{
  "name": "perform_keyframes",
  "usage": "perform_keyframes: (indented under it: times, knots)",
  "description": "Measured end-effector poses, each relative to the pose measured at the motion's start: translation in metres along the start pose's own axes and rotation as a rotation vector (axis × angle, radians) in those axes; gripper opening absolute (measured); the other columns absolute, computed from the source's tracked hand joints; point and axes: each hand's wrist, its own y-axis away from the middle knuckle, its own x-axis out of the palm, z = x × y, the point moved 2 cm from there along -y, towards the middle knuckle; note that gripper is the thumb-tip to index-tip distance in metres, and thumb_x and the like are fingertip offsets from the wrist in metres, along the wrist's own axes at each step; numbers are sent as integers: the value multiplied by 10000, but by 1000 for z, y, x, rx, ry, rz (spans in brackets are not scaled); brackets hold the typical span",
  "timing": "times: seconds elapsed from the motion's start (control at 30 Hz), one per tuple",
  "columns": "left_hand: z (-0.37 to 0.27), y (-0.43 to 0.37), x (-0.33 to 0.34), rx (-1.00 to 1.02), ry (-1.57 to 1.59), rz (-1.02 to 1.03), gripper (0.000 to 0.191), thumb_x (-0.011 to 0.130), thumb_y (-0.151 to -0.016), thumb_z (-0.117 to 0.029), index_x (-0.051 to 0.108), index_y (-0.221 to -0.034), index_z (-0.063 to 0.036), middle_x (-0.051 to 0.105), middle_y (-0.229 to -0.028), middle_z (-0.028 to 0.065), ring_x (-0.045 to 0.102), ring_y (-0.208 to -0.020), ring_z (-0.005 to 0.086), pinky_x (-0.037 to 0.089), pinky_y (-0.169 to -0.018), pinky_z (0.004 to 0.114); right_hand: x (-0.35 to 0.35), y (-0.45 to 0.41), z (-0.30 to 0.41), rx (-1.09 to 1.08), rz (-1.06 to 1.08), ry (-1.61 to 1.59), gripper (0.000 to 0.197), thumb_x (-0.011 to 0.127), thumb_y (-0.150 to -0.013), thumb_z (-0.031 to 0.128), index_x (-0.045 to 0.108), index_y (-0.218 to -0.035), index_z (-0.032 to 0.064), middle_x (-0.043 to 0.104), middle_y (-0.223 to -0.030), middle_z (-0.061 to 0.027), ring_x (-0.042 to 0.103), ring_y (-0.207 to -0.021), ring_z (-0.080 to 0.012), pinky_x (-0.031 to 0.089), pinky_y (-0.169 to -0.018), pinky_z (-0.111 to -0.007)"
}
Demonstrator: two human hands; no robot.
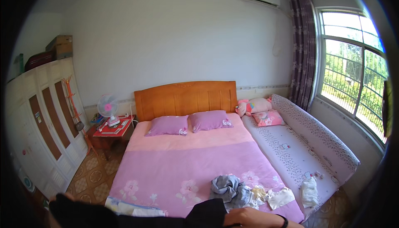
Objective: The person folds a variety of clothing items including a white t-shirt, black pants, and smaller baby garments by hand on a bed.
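Note:
Black cloth [149, 220] stretches across the bottom edge, its kind unclear. At its right end my right hand [244, 218], with a black band at the wrist, grips the cloth; the fingertips are hidden. A little of my left hand [69, 196] shows behind the cloth's left end, blurred and mostly covered. Beyond lies a double bed with a purple and pink sheet [193, 162]. Near its foot are a crumpled grey-blue garment [226, 187], a small pale yellow cloth [259, 193] and a small white garment [280, 197]. Folded white and blue cloth [134, 208] lies at the foot's left corner.
A narrow bed [268, 137] adjoins on the right, bearing white folded items [309, 192], a pink pillow [268, 118] and a plush toy [257, 105]. Left stand a red-topped table [120, 129] with a fan [108, 106], a coat rack [72, 103] and a white wardrobe [67, 153].

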Motion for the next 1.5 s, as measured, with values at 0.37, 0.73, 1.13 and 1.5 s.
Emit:
perform_keyframes:
  times: [0.37, 0.73, 1.13, 1.5]
  knots:
    - [-5, -75, 76, 241, 319, 83, 320, 548, -773, 34, 621, -1085, 39, 662, -954, 91, 608, -855, 163, 475, -804, 278, 15, -23, -106, 236, 171, 102, 290, 674, -828, 290, 649, -1020, 73, 650, -891, -132, 636, -811, -287, 498, -720, -370]
    - [-153, -242, 84, 347, 1325, 34, 489, 721, -836, -328, 578, -1173, -4, 625, -1129, 62, 604, -1009, 178, 486, -884, 304, -96, -192, -227, 477, -750, -166, 172, 581, -818, 66, 663, -958, 7, 625, -564, -112, 618, -446, -170, 489, -418, -285]
    - [-147, -25, 95, 574, 657, 89, 425, 855, -640, -231, 624, -951, -55, 625, -940, 17, 591, -924, 164, 420, -895, 302, 10, -76, -264, 371, -655, -37, 218, 612, -754, -6, 691, -950, 45, 662, -877, -103, 654, -822, -215, 515, -729, -313]
    - [37, 163, 395, -146, 714, 806, 477, 873, -663, -257, 640, -1007, -24, 579, -835, -46, 509, -794, 57, 444, -718, 227, 328, 111, -382, 827, -134, -131, 225, 697, -671, 54, 718, -889, 105, 671, -872, -127, 649, -839, -291, 513, -757, -354]
